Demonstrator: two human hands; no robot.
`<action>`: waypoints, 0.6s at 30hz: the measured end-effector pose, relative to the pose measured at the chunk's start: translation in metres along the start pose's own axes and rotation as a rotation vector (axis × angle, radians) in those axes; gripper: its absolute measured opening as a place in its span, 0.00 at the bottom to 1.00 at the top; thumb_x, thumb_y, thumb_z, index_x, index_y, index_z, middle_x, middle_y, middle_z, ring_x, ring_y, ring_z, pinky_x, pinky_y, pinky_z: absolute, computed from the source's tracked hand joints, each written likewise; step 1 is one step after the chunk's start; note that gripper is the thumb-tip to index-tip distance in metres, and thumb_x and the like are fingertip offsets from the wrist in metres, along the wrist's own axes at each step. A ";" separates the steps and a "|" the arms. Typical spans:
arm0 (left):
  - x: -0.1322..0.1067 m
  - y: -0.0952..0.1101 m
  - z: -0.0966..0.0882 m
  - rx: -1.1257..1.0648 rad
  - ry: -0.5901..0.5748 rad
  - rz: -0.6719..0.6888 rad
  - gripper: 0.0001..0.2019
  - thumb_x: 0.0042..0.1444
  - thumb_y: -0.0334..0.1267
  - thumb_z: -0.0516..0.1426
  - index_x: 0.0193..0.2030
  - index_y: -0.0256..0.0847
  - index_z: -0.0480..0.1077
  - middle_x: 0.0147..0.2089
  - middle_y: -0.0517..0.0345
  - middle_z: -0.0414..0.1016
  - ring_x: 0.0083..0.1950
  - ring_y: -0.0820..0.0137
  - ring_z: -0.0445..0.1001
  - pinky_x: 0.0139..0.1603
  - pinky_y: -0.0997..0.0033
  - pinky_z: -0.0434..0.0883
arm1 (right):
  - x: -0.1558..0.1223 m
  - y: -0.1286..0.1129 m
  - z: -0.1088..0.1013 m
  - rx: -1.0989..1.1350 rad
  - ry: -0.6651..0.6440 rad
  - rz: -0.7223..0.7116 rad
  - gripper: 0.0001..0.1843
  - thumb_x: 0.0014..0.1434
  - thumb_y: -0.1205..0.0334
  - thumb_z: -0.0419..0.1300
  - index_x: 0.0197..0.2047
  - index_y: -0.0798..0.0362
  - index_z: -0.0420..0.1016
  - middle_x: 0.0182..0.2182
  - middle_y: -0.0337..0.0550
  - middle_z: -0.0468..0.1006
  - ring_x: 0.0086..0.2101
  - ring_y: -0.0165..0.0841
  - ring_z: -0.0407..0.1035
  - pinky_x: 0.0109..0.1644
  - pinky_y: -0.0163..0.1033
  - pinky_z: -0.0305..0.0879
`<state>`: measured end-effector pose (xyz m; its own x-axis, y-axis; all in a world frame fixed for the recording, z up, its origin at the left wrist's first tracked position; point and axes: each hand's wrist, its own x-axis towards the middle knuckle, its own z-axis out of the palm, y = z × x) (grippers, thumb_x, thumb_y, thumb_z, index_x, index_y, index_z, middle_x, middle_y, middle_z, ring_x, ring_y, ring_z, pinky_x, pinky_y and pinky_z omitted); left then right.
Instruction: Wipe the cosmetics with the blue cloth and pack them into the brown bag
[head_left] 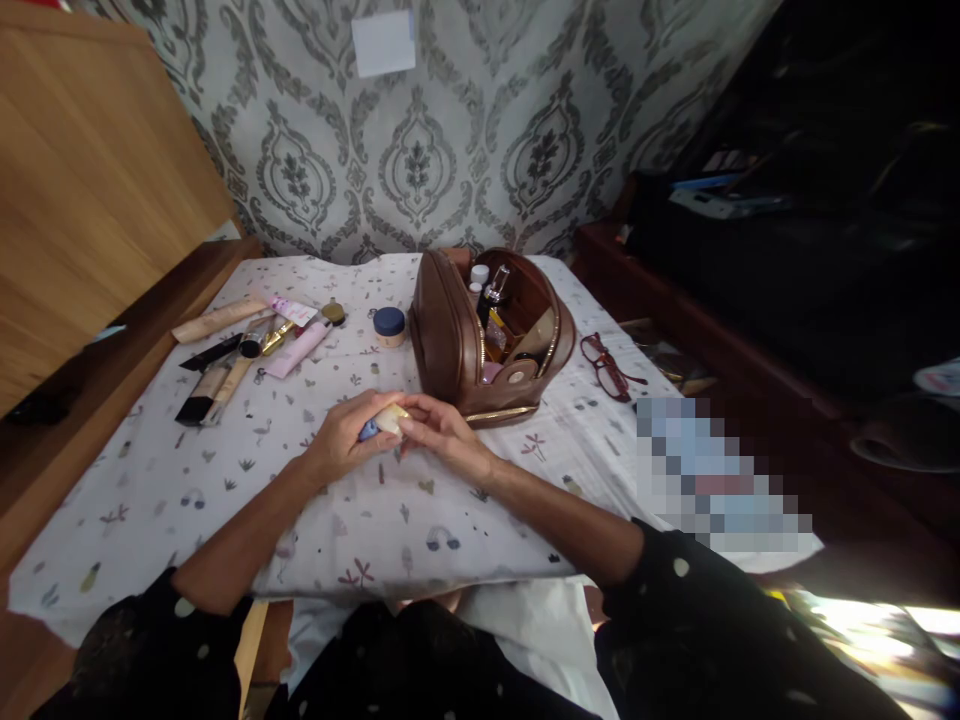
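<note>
In front of the bag, my left hand [349, 437] and my right hand [448, 435] meet over the table. Between them is a small cream-coloured item with a blue end [390, 418], its exact kind partly hidden by my fingers. Both hands are closed on it, thumbs on top. Just beyond my right hand stands a brown cosmetic bag [448, 340], unzipped, with small jars, a bottle and a gold-coloured box inside. A jar with a dark blue lid [389, 326] stands left of the bag.
At the left lie several cosmetic tubes and bottles, among them a pink tube [298, 350] and a black-capped foundation bottle [202, 393]. Red-framed glasses [611, 370] lie right of the bag. A patterned cloth [315, 540] covers the table; a wooden panel [97, 180] rises at left.
</note>
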<state>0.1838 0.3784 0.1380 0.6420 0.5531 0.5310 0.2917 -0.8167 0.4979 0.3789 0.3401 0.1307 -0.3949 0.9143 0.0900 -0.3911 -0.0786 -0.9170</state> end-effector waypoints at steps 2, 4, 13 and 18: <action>0.000 0.000 0.000 0.010 0.029 0.022 0.22 0.68 0.49 0.54 0.62 0.38 0.68 0.48 0.50 0.77 0.47 0.66 0.76 0.49 0.70 0.72 | 0.000 -0.001 0.000 -0.010 -0.008 0.002 0.28 0.52 0.44 0.71 0.48 0.53 0.70 0.39 0.42 0.78 0.36 0.32 0.75 0.36 0.36 0.71; 0.001 0.000 0.000 0.025 0.052 0.028 0.22 0.69 0.48 0.53 0.63 0.38 0.69 0.45 0.52 0.78 0.44 0.68 0.76 0.46 0.71 0.72 | 0.000 -0.002 0.000 -0.021 -0.016 0.007 0.29 0.53 0.45 0.71 0.49 0.53 0.69 0.37 0.41 0.79 0.36 0.33 0.77 0.35 0.35 0.71; -0.004 0.016 -0.011 0.146 -0.005 -0.214 0.23 0.71 0.50 0.48 0.63 0.37 0.67 0.51 0.48 0.78 0.46 0.65 0.78 0.47 0.68 0.73 | 0.003 0.005 -0.002 -0.055 0.026 0.004 0.29 0.48 0.47 0.75 0.43 0.51 0.63 0.35 0.36 0.77 0.30 0.28 0.75 0.30 0.32 0.68; -0.031 0.035 -0.017 0.428 -0.198 -0.140 0.15 0.71 0.45 0.49 0.47 0.40 0.74 0.40 0.53 0.77 0.43 0.64 0.75 0.43 0.67 0.72 | 0.000 0.002 0.001 -0.074 0.080 0.007 0.30 0.46 0.48 0.75 0.40 0.50 0.62 0.40 0.38 0.75 0.33 0.30 0.75 0.30 0.33 0.70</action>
<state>0.1617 0.3355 0.1508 0.6864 0.6542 0.3176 0.6233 -0.7542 0.2064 0.3775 0.3397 0.1287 -0.3282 0.9430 0.0547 -0.3249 -0.0583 -0.9439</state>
